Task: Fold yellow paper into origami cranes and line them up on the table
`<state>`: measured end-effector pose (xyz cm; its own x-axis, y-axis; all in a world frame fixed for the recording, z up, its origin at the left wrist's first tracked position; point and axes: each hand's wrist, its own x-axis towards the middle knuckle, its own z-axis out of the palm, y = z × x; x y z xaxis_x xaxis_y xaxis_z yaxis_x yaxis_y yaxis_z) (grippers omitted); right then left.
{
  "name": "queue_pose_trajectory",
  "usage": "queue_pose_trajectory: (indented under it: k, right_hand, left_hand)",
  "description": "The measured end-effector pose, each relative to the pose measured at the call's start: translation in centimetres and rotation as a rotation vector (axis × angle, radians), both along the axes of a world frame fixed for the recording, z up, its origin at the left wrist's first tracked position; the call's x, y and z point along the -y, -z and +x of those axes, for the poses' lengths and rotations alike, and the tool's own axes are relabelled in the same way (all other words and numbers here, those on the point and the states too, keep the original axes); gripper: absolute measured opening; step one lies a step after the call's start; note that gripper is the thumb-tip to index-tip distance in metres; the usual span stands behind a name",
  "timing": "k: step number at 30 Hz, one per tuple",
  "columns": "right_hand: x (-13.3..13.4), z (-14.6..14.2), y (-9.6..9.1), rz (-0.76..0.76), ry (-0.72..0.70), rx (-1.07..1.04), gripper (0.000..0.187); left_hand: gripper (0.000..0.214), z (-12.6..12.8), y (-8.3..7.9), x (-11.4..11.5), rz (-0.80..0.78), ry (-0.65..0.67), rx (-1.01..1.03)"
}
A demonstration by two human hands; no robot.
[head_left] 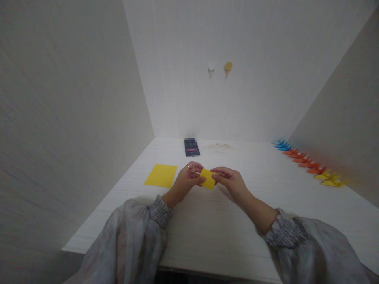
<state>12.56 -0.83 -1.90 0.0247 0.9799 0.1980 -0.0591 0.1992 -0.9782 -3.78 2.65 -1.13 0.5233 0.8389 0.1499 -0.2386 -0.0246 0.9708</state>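
Left grip (188, 178), right grip (233, 180) on slanted paper (209, 180)

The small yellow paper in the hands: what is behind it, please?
Behind the small yellow paper, the white table shows around its edges; whatever the paper covers cannot be seen.

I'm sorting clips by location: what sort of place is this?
Probably a small craft booth: a white tabletop between pale grey walls, a row of blue, orange and yellow folded-paper figures, and a flat yellow paper sheet.
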Motion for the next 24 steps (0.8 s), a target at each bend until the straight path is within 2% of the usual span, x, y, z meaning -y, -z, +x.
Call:
queue_pose_trajectory:
  k: [9, 20, 24]
  right_hand:
    - [-0.01, 0.09, -0.02, 0.02, -0.005, -0.023, 0.018]
    - [0.02, 0.05, -0.03, 0.031, -0.014, -0.019, 0.021]
    - [-0.07, 0.07, 0.05, 0.036, -0.038, -0.024, 0.021]
  left_hand:
    - [0.04, 0.04, -0.05, 0.0, -0.002, 0.029, 0.003]
    - [0.028, -0.17, -0.08, 0.04, 0.026, -0.066, -0.054]
    - [0.033, -0.26, -0.1, 0.11, 0.017, -0.091, -0.079]
